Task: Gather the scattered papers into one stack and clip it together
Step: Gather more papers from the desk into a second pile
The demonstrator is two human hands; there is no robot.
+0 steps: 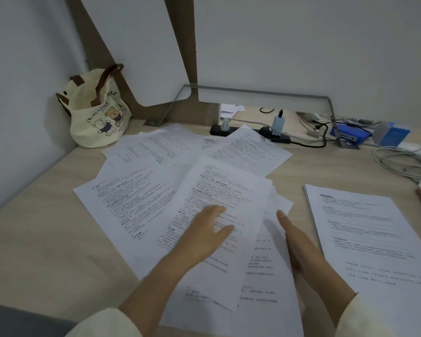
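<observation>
My left hand [204, 229] lies flat, released, on the papers [229, 190] fanned across the worktop [34, 239], my right hand [299, 244] straight-fingered beside their edge — the sheets look light, floppy, slippery, so I'd square them by the edges.

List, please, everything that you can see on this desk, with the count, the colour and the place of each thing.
scattered papers: several, overlapping, white with print, middle of the desk
neat paper stack: one, white, right of the scattered papers
tote bag: one, cream with brown handles and bears, back left corner
power strip: one, black, back edge, plugs in it
cables: several, grey, right edge
blue objects: two, back right
desk: one, light wood
left hand: fingers straight, rests on the top sheet
right hand: fingers straight, on its edge at the pile's right side
</observation>
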